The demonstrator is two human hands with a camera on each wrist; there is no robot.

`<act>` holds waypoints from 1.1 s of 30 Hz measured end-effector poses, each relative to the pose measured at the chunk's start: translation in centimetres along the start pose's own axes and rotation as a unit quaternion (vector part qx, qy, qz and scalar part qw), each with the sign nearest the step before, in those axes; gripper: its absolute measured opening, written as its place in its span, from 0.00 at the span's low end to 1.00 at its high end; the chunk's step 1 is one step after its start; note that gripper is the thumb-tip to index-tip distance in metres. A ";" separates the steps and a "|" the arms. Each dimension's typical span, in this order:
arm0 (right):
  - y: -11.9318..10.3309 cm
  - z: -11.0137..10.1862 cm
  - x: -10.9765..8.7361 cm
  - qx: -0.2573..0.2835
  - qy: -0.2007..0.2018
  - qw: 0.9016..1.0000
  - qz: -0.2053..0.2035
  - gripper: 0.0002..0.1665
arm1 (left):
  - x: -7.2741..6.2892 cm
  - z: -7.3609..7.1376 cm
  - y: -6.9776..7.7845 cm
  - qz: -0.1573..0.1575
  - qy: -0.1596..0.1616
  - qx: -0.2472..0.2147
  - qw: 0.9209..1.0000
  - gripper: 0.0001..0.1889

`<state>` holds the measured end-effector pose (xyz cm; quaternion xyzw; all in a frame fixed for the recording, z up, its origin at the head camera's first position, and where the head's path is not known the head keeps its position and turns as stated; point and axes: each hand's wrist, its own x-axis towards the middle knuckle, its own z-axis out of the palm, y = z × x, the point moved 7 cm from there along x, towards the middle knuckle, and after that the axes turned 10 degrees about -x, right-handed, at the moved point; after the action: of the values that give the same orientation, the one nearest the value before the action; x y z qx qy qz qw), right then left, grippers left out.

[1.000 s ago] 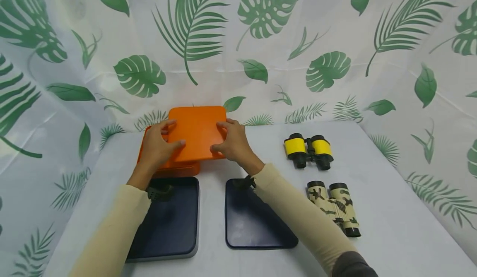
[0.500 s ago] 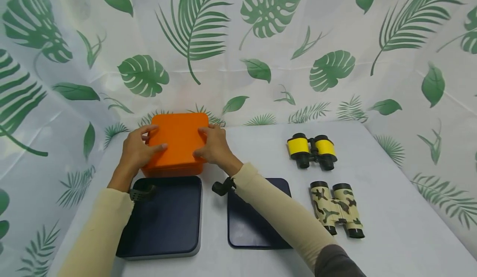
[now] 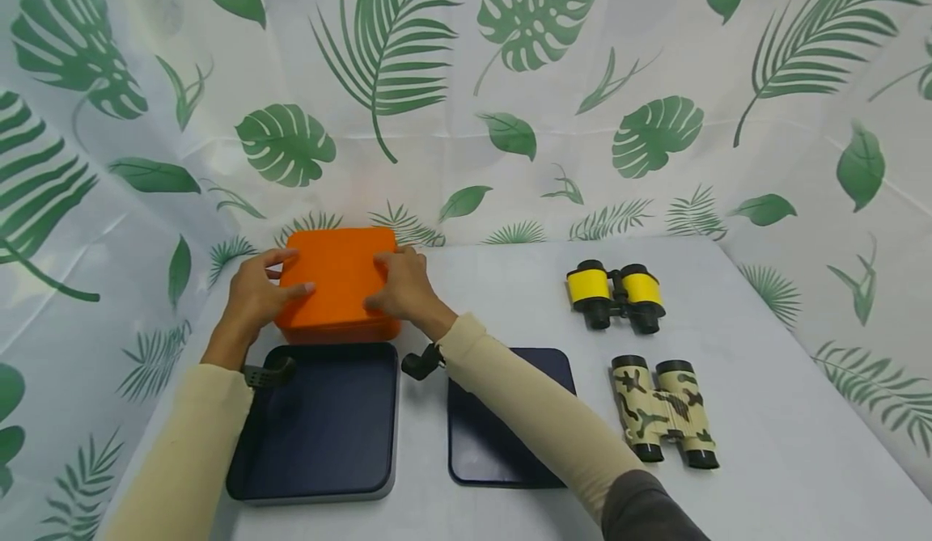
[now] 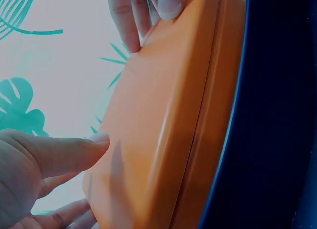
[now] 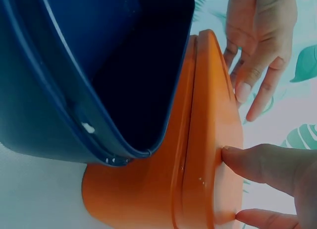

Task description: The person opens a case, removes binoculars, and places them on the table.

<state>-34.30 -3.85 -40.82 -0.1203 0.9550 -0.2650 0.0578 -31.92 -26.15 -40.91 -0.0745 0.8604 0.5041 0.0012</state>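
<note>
An orange lid (image 3: 338, 270) sits on an orange box (image 3: 342, 332) at the back left, with a thin seam between them in both wrist views. My left hand (image 3: 251, 290) holds the lid's left side, its thumb (image 4: 91, 145) lying over the top face. From the right, my right hand (image 3: 409, 286) grips the opposite side, thumb (image 5: 247, 162) and a fingertip on the lid's top. The box's inside is hidden under the lid.
Right in front of the orange box stands an open dark blue box (image 3: 320, 428). A dark blue lid (image 3: 484, 444) lies under my right forearm. Yellow-and-black binoculars (image 3: 615, 292) and camouflage binoculars (image 3: 664, 412) lie to the right. A leaf-print curtain (image 3: 553, 153) rises behind the table.
Both hands have brought the orange lid left and down from above the box's right part onto the box. In the last half second the hands have barely moved.
</note>
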 end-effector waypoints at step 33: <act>0.5 0.4 -0.2 -0.026 -0.034 0.999 -0.006 0.48 | 1.1 0.8 -0.8 0.000 -0.027 0.081 0.996 0.35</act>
<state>-34.16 -3.62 -41.41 -0.1369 0.9583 -0.2359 0.0854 -32.92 -25.99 -42.07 -0.0607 0.8980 0.4348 0.0306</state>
